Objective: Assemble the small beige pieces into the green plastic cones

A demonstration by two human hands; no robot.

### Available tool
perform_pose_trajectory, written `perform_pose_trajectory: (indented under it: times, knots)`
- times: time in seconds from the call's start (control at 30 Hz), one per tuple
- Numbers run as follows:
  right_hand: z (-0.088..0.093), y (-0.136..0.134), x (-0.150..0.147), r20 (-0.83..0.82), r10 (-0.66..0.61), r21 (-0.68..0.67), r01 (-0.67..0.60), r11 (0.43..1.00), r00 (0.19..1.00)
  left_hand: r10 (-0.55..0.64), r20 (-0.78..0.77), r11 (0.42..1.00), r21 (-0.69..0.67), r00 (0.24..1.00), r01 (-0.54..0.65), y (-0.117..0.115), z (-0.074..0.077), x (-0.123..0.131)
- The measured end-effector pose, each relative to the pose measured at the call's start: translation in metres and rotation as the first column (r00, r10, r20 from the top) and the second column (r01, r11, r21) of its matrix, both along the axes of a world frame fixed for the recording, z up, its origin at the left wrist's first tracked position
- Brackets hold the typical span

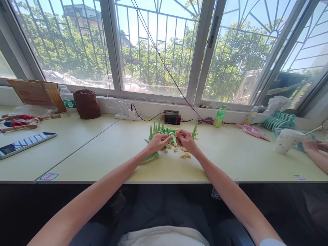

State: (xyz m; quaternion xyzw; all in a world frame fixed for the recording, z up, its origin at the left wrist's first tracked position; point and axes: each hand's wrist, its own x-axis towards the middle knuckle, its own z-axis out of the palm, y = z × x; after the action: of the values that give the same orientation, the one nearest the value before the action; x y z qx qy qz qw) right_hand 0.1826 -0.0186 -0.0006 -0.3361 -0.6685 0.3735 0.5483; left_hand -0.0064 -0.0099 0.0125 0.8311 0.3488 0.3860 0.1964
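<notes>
My left hand (159, 141) is closed, thumb and fingers pinching a green plastic cone (174, 140) at the middle of the table. My right hand (185, 139) meets it from the other side with fingertips pressed together near the cone's end; what they pinch is too small to make out. Behind my hands, several green cones (154, 127) stand upright with others lying among them. One upright cone (194, 129) is just beyond my right hand. Small yellowish pieces (185, 155) lie scattered below both hands. Near my left wrist a larger green cone (151, 157) lies on its side.
A phone-like device (172, 118) and a power strip (127, 117) sit at the back. On the left are a tablet (27, 145), a brown pouch (87, 104) and a bottle (68, 102). Rightward are a green bottle (219, 117), a white cup (288, 140), hangers (279, 121) and another person's hand (310, 145).
</notes>
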Motion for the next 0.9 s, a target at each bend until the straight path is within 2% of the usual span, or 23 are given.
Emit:
perform_pose_trajectory:
  times: [0.47,0.7,0.9]
  knots:
    - [0.011,-0.001,0.01,0.015,0.133,-0.097,-0.131,0.987,0.991,0.069,0.007,0.993,0.091,0.998,-0.069,-0.001,-0.003,0.001]
    - [0.017,0.003,0.016,0.056,0.213,-0.135,-0.204,0.97,0.975,0.062,0.04,0.989,0.133,0.997,-0.066,-0.002,-0.003,0.0]
    - [0.036,0.008,0.013,0.135,0.254,-0.086,-0.244,0.966,0.958,0.088,0.117,0.99,0.099,0.989,-0.099,-0.001,-0.001,-0.002]
